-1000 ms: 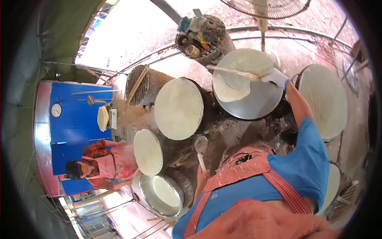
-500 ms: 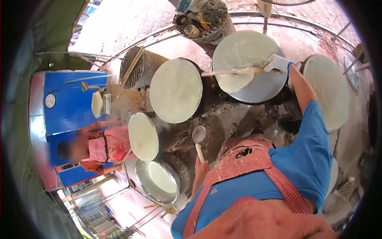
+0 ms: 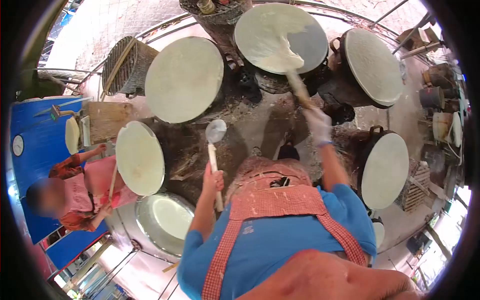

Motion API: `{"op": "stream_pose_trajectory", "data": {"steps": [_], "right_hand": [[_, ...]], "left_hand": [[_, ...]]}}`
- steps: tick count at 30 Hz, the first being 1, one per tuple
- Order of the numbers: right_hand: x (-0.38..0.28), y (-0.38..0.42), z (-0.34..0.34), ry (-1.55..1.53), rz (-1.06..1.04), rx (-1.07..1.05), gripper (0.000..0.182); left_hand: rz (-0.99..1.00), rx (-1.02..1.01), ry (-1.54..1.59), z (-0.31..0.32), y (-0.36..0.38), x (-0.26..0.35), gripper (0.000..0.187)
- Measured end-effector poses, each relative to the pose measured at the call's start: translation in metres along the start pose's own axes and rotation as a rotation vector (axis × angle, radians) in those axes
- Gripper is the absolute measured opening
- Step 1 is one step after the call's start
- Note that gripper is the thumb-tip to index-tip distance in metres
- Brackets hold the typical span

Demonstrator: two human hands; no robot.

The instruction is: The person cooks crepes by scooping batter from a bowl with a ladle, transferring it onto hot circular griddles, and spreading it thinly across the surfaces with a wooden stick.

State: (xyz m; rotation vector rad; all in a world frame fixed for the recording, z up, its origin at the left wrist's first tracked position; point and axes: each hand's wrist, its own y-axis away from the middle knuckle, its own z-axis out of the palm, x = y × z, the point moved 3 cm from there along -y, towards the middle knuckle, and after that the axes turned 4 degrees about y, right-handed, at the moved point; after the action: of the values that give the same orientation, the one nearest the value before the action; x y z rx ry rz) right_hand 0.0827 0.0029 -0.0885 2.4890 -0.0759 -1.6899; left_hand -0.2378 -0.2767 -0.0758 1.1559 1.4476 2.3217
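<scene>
My left hand [image 3: 214, 181], bare, is closed round the pale handle of a ladle [image 3: 216, 131], whose round bowl points away from me. My right hand [image 3: 318, 125], in a whitish glove, grips a long wooden spatula [image 3: 298, 90]. The spatula's far end meets a lump of pale batter [image 3: 284, 59] at the near edge of the round griddle [image 3: 312, 42] straight ahead. Batter covers part of that griddle; grey metal shows on its right. The glove and spatula are slightly blurred.
Batter-covered griddles stand to the left [image 3: 185, 80], lower left [image 3: 140, 159], right [image 3: 374, 67] and lower right [image 3: 385, 171]. A large metal basin [image 3: 145, 220] holds pale liquid. Another person [image 3: 75, 192] holds a stick at the far left. Pots [image 3: 431, 97] stand at the far right.
My right hand has pulled the spatula toward me, from lying across the griddle to its near edge, gathering batter there. My left hand has raised the ladle. The view has shifted.
</scene>
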Motion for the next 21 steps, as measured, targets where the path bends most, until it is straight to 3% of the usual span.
{"op": "stream_pose_trajectory", "data": {"steps": [1, 2, 3, 8, 11, 12, 13, 14, 16, 18, 20, 21], "right_hand": [[0.011, 0.000, 0.048, -0.004, 0.056, 0.047, 0.028], [-0.002, -0.005, 0.085, 0.069, -0.264, 0.107, 0.027], [-0.023, -0.005, 0.095, 0.633, -0.288, 0.061, 0.026], [-0.021, 0.018, 0.033, 0.974, -0.178, 0.188, 0.019], [-0.007, 0.017, 0.013, 0.709, -0.107, 0.299, 0.024], [-0.037, 0.020, 0.025, 0.465, 0.035, 0.284, 0.026], [-0.044, 0.011, 0.044, 0.434, 0.026, 0.257, 0.025], [-0.025, -0.007, 0.074, 0.213, -0.033, 0.188, 0.028], [-0.034, -0.009, 0.093, 0.488, -0.324, 0.118, 0.027], [-0.054, 0.001, 0.055, 0.705, -0.171, 0.063, 0.026], [-0.030, -0.015, 0.018, 0.907, -0.017, 0.037, 0.028], [-0.013, -0.024, 0.001, 0.819, -0.042, 0.095, 0.028]], "left_hand": [[0.030, -0.019, -0.029, 0.001, 0.008, 0.006, 0.066], [0.062, -0.028, -0.063, 0.001, 0.017, 0.013, 0.067], [0.068, -0.015, -0.045, 0.002, 0.024, 0.014, 0.068], [0.119, -0.142, 0.035, -0.014, 0.049, 0.007, 0.065], [0.072, -0.216, 0.235, -0.024, 0.053, -0.006, 0.057], [0.048, -0.229, 0.331, -0.028, 0.053, -0.013, 0.054], [0.045, -0.288, 0.322, -0.028, 0.053, -0.014, 0.050], [-0.025, -0.347, 0.517, -0.025, 0.052, -0.018, 0.046], [-0.097, -0.409, 0.739, -0.020, 0.055, -0.020, 0.041], [-0.034, -0.467, 0.699, -0.016, 0.060, -0.015, 0.040], [0.055, -0.536, 0.595, -0.009, 0.068, -0.008, 0.043], [0.056, -0.585, 0.602, -0.010, 0.068, -0.008, 0.042]]}}
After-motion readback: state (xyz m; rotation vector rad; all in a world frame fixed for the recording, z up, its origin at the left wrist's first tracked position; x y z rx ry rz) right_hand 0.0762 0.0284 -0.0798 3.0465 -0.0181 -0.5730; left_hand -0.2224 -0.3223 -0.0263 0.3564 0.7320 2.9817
